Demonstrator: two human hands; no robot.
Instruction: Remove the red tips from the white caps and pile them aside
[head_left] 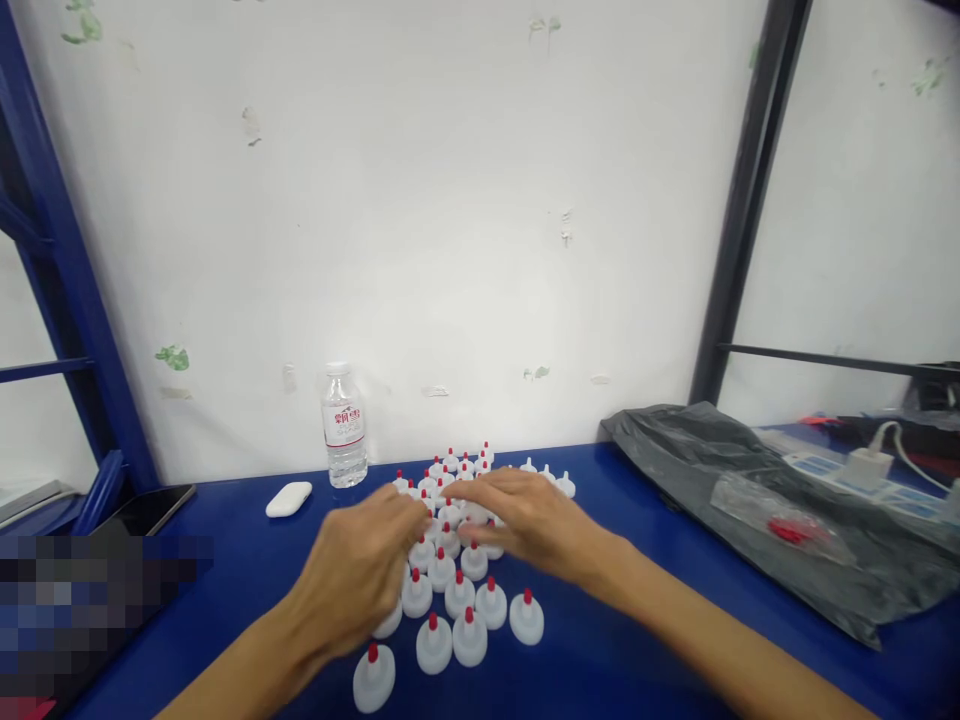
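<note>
Many white nozzle caps with red tips (470,637) stand on the blue table in a loose cluster. My left hand (364,560) is over the cluster's left side, with its fingers curled together. Whatever those fingers may hold is hidden from view. From the right, my right hand (529,520) reaches over the middle of the cluster, slightly blurred, with thumb and fingers apart. White caps show between and beneath those fingers; whether any is touched cannot be made out. At the back right are several white caps without red tips (566,485).
A water bottle (345,430) and a white rounded case (289,499) stand at the back left, near a phone (161,508). On the right lies a grey plastic bag (675,450) carrying a clear bag of red pieces (787,528). A white wall rises behind the table (600,670).
</note>
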